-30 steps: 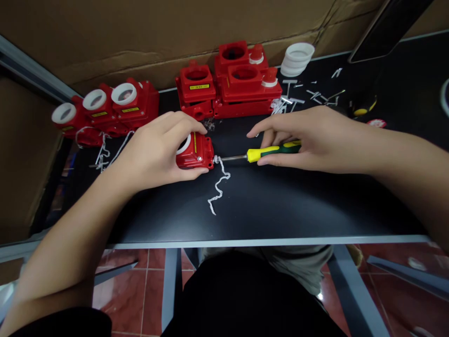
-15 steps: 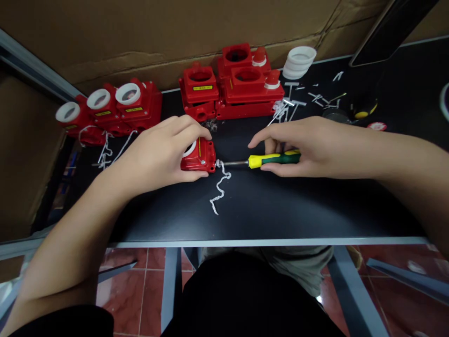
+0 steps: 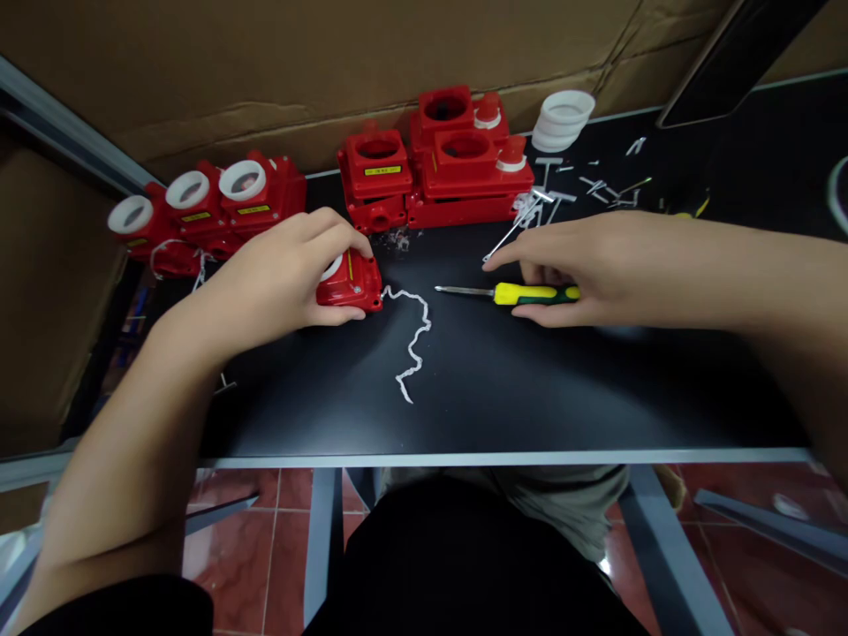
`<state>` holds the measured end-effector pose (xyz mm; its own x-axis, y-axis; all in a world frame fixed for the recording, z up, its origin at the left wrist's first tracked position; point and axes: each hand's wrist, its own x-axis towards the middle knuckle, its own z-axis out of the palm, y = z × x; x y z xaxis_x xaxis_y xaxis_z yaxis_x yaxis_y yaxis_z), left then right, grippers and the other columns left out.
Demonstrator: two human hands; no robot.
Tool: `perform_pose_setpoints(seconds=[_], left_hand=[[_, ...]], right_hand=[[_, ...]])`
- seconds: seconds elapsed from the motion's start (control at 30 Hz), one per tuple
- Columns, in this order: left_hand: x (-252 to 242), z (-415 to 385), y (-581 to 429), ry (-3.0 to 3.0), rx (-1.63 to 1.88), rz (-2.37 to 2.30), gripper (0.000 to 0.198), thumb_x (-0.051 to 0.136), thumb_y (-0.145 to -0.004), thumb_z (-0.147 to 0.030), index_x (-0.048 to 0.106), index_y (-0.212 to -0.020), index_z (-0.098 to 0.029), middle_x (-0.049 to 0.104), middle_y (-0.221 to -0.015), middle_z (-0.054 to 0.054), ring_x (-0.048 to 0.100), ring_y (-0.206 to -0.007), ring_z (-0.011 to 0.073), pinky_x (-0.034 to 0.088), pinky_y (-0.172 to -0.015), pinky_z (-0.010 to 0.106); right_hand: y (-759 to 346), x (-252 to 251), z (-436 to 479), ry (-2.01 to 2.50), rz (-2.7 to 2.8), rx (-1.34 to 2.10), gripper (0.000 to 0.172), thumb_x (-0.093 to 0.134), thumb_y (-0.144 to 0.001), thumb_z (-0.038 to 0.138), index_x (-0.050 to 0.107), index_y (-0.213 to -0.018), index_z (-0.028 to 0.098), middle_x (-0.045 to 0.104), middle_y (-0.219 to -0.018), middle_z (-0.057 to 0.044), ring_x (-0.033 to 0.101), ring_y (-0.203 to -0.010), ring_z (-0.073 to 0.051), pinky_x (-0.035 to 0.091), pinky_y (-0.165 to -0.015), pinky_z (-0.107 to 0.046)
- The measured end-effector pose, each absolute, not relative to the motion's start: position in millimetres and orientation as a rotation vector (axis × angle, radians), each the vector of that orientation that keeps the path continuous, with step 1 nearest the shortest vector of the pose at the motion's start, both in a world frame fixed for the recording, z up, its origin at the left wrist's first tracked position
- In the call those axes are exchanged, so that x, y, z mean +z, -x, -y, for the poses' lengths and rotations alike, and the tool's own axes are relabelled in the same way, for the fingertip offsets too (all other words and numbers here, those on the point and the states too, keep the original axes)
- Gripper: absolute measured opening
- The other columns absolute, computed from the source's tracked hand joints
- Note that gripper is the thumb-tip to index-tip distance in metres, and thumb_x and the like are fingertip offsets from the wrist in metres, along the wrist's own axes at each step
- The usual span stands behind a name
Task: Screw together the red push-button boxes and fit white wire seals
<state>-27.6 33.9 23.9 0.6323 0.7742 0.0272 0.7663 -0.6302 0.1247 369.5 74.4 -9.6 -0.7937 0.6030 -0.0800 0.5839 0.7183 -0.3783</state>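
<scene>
My left hand (image 3: 284, 269) is wrapped over a small red plastic box (image 3: 351, 283) with a white ring on top, resting on the black table (image 3: 503, 380). A white twisted string (image 3: 411, 340) trails from the box's right corner toward me. My right hand (image 3: 583, 261) grips the green and yellow handle of a screwdriver (image 3: 510, 292), whose metal tip points left and lies a short gap away from the box.
Three red boxes with white rings (image 3: 199, 208) stand at the back left. More red boxes with open holes (image 3: 443, 159) are stacked at the back centre. A stack of white rings (image 3: 563, 119) and loose metal screws (image 3: 570, 185) lie at the back right. Cardboard (image 3: 331, 62) lines the rear.
My left hand has slid the red box to the left, stretching the string. The screwdriver tip has come off the box and my right hand has drawn back to the right.
</scene>
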Motion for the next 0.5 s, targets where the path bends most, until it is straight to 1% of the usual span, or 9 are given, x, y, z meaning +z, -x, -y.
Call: perform_pose_setpoints(seconds=[0.13, 0.27, 0.3, 0.33, 0.37, 0.4, 0.43, 0.47, 0.5], left_hand=[[24, -31, 26, -2.761, 0.101, -1.307, 0.048, 0.085, -0.104, -0.046, 0.070, -0.144, -0.023, 0.076, -0.143, 0.013, 0.073, -0.126, 0.0350, 0.061, -0.112, 0.048], [28, -25, 21, -2.941, 0.202, -1.218, 0.057, 0.085, -0.107, -0.059, 0.072, -0.146, -0.020, 0.073, -0.153, 0.020, 0.066, -0.137, 0.0422, 0.057, -0.122, 0.061], [29, -22, 18, -2.979, 0.240, -1.182, 0.054, 0.082, -0.109, -0.057, 0.073, -0.145, -0.018, 0.072, -0.157, 0.022, 0.063, -0.143, 0.0445, 0.054, -0.126, 0.064], [31, -18, 15, -2.998, 0.282, -1.121, 0.044, 0.078, -0.114, -0.050, 0.074, -0.143, -0.018, 0.072, -0.158, 0.023, 0.061, -0.147, 0.0455, 0.052, -0.127, 0.065], [34, -14, 11, -3.000, 0.314, -1.028, 0.029, 0.072, -0.118, -0.040, 0.076, -0.139, -0.020, 0.074, -0.154, 0.020, 0.061, -0.148, 0.0432, 0.054, -0.125, 0.061], [36, -10, 6, -2.979, 0.324, -0.894, 0.019, 0.065, -0.121, -0.029, 0.078, -0.132, -0.022, 0.079, -0.145, 0.017, 0.065, -0.142, 0.0390, 0.057, -0.120, 0.054], [38, -5, 2, -2.944, 0.297, -0.730, 0.022, 0.058, -0.122, -0.021, 0.079, -0.126, -0.024, 0.083, -0.136, 0.012, 0.071, -0.130, 0.0334, 0.060, -0.110, 0.047], [39, 0, -3, -2.886, 0.212, -0.611, 0.031, 0.051, -0.123, -0.013, 0.080, -0.124, -0.024, 0.085, -0.132, 0.010, 0.074, -0.119, 0.0281, 0.061, -0.102, 0.041], [40, 4, -6, -2.843, 0.199, -0.533, 0.037, 0.047, -0.122, -0.008, 0.081, -0.123, -0.023, 0.086, -0.128, 0.009, 0.075, -0.111, 0.0259, 0.061, -0.096, 0.038]], right_hand=[[-367, -9, -74, 0.961, 2.890, 0.583, 0.053, 0.068, -0.100, 0.046, 0.082, -0.146, 0.025, 0.087, -0.123, -0.013, 0.082, -0.101, -0.034, 0.060, -0.080, -0.047], [-368, -10, -72, 0.958, 2.823, 0.635, 0.048, 0.071, -0.097, 0.046, 0.086, -0.139, 0.029, 0.088, -0.129, -0.011, 0.083, -0.100, -0.036, 0.063, -0.086, -0.052], [-368, -11, -71, 0.955, 2.802, 0.635, 0.047, 0.072, -0.096, 0.046, 0.086, -0.138, 0.030, 0.088, -0.130, -0.010, 0.083, -0.099, -0.035, 0.062, -0.085, -0.052], [-369, -12, -71, 0.944, 2.793, 0.632, 0.046, 0.073, -0.096, 0.046, 0.086, -0.138, 0.031, 0.089, -0.130, -0.009, 0.082, -0.098, -0.034, 0.062, -0.083, -0.051], [-369, -13, -71, 0.929, 2.792, 0.625, 0.045, 0.073, -0.097, 0.046, 0.086, -0.138, 0.032, 0.089, -0.131, -0.009, 0.082, -0.097, -0.033, 0.062, -0.081, -0.050], [-368, -14, -71, 0.919, 2.794, 0.614, 0.044, 0.072, -0.098, 0.047, 0.086, -0.138, 0.032, 0.089, -0.131, -0.008, 0.082, -0.096, -0.032, 0.061, -0.080, -0.049], [-368, -13, -71, 0.911, 2.799, 0.607, 0.044, 0.073, -0.099, 0.049, 0.085, -0.138, 0.032, 0.089, -0.130, -0.008, 0.081, -0.095, -0.031, 0.060, -0.078, -0.047], [-367, -12, -72, 0.909, 2.805, 0.607, 0.044, 0.074, -0.100, 0.053, 0.085, -0.137, 0.032, 0.089, -0.127, -0.008, 0.080, -0.093, -0.031, 0.059, -0.075, -0.046], [-367, -10, -72, 0.914, 2.810, 0.616, 0.047, 0.076, -0.100, 0.058, 0.084, -0.137, 0.031, 0.089, -0.122, -0.009, 0.079, -0.090, -0.030, 0.057, -0.073, -0.045]])
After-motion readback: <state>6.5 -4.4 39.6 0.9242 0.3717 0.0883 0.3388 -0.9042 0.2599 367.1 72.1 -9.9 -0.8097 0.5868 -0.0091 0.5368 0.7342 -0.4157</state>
